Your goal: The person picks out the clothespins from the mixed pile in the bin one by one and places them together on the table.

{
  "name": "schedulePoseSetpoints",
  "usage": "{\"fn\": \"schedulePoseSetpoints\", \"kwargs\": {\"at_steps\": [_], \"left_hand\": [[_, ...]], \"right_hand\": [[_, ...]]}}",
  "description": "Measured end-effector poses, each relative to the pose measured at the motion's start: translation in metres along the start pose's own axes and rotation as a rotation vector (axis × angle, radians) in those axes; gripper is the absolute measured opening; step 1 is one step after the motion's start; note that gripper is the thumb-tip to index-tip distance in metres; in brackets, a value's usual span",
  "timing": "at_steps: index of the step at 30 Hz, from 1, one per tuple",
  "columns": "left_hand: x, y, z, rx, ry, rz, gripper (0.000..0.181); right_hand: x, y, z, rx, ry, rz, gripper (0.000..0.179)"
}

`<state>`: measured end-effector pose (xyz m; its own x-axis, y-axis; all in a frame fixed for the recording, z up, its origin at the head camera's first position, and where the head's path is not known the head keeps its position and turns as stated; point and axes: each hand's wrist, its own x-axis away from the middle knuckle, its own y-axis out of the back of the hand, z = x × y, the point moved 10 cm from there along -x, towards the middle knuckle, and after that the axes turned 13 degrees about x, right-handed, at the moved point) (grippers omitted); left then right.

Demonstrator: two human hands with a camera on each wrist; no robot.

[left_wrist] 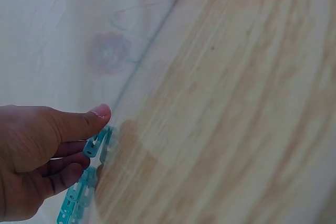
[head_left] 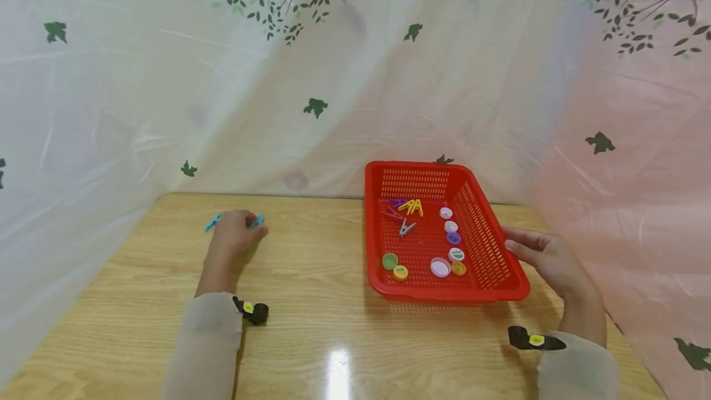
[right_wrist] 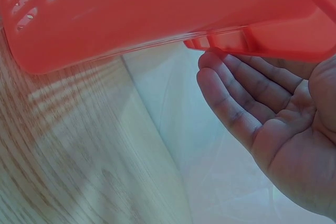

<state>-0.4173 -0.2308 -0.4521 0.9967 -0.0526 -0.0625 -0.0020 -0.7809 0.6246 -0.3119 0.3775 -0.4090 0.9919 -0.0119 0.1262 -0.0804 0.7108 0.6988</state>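
Observation:
My left hand (head_left: pixel 236 231) is over the left part of the table, pinching a teal clothespin (head_left: pixel 258 221) between thumb and fingers. Another teal clothespin (head_left: pixel 213 221) lies just to the left of that hand. At the right, my right hand (head_left: pixel 555 261) grips the right side of a red plastic basket (head_left: pixel 444 295), its fingertips (right_wrist: pixel 212 59) up under the rim. Inside the basket, toward the back left, are yellow clothespins (head_left: pixel 411 206), a purple one (head_left: pixel 397 202), a dark pink one (head_left: pixel 392 212) and a grey one (head_left: pixel 406 228).
Several round bottle caps also lie in the basket, among them a green cap (head_left: pixel 390 261), a yellow cap (head_left: pixel 400 273) and a pink-rimmed one (head_left: pixel 440 267). A leaf-patterned curtain (head_left: pixel 266 110) borders the wooden table (head_left: pixel 311 326) behind and on both sides.

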Motion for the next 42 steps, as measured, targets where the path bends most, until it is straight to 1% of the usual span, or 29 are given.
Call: {"fn": "schedulePoseSetpoints", "kwargs": {"at_steps": [6, 13, 18, 23, 28, 30, 36, 42], "left_hand": [[-0.001, 0.002, -0.004, -0.011, -0.028, -0.013, 0.049], [-0.001, 0.001, -0.006, -0.017, -0.011, -0.002, 0.051], [0.000, 0.001, -0.010, -0.030, -0.032, -0.007, 0.049], [0.001, 0.001, -0.010, -0.024, -0.039, -0.010, 0.047], [0.002, 0.001, -0.009, 0.003, 0.002, 0.003, 0.051], [0.002, 0.003, -0.013, 0.003, 0.005, 0.003, 0.052], [0.002, 0.014, -0.039, -0.047, -0.080, -0.029, 0.053], [0.004, 0.024, -0.064, -0.046, -0.122, -0.054, 0.049]], "right_hand": [[0.000, 0.000, 0.000, 0.012, -0.009, -0.002, 0.069], [-0.001, 0.000, -0.002, 0.013, -0.006, -0.002, 0.070], [-0.001, 0.000, -0.002, 0.013, -0.004, -0.007, 0.070], [0.000, 0.001, -0.001, 0.021, 0.002, -0.009, 0.070], [0.000, 0.001, 0.000, 0.019, -0.001, -0.007, 0.070], [0.001, 0.001, 0.000, 0.016, -0.004, -0.007, 0.070], [0.001, 0.002, 0.001, 0.012, -0.003, -0.005, 0.069], [0.001, 0.001, 0.001, 0.014, 0.001, -0.007, 0.069]]}}
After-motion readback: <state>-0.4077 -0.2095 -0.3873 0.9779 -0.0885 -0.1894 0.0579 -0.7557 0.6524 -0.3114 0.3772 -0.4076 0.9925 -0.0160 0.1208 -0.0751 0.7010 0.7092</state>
